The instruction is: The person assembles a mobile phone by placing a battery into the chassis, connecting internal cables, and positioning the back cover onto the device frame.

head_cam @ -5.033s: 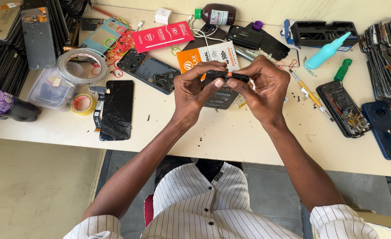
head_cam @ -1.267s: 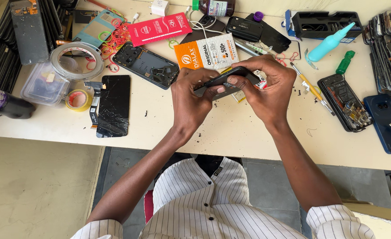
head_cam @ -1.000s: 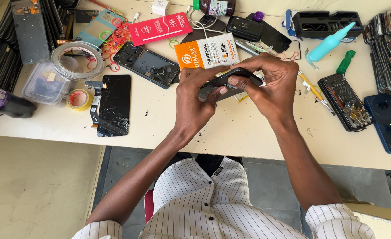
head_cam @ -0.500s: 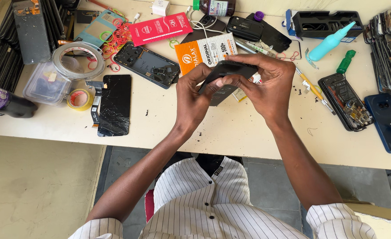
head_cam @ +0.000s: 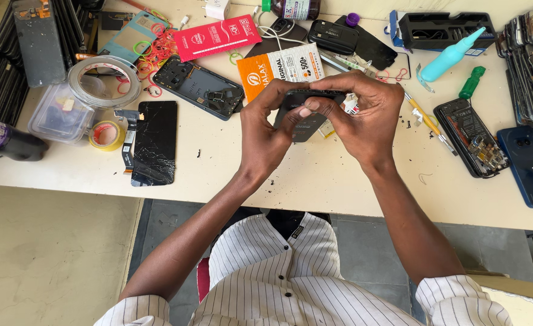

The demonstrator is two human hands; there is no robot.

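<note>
While the left hand grips the dark phone, the right hand pinches its top edge.

— What is the room like?
— A long, pale counter runs across the top, from 9 o'clock to 3 o'clock. The light on it is soft and even.
— And lower down?
— A cream floor lies at 8 o'clock. Grey floor tiles show at 6 o'clock.
</note>
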